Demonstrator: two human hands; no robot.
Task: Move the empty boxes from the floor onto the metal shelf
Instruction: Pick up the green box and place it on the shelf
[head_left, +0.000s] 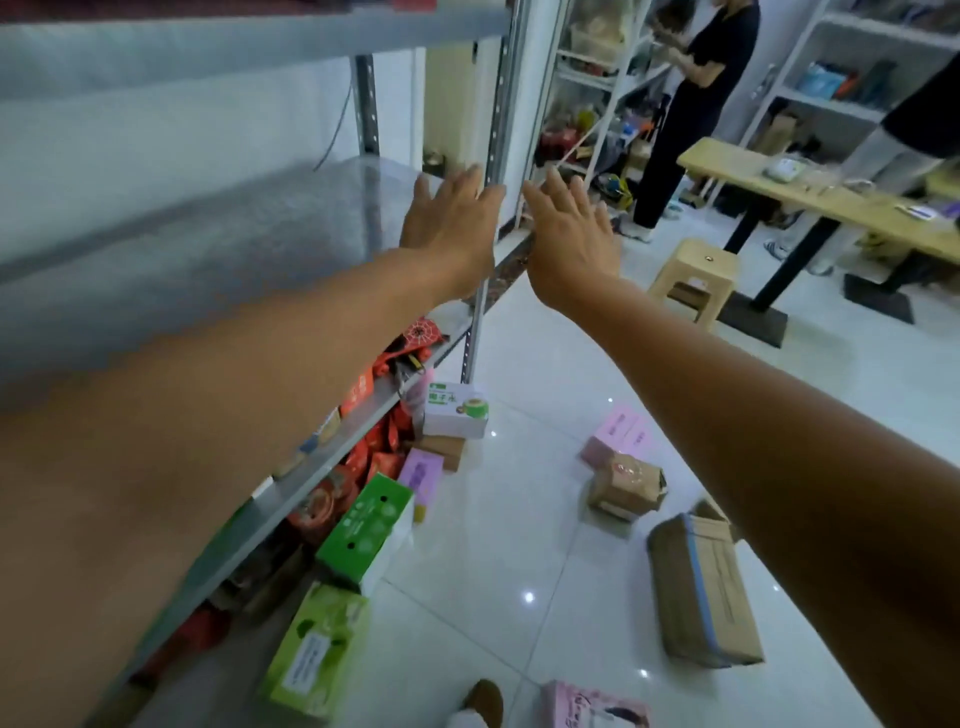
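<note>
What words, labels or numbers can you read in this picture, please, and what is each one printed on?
No text can be read with certainty.
On the white box: green characters, too blurred to read.
On the light green box: a white label, its print too small.
On the brown carton: faint print, unreadable.
On the pink box at the bottom edge: dark print, blurred.

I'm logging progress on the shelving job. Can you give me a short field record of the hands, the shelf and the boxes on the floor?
metal shelf: fills the left of the view
left hand: open, holds nothing, by the shelf's front post
right hand: open, holds nothing, beside the left hand
floor: taped brown box, small brown box, pink box, green box
</note>
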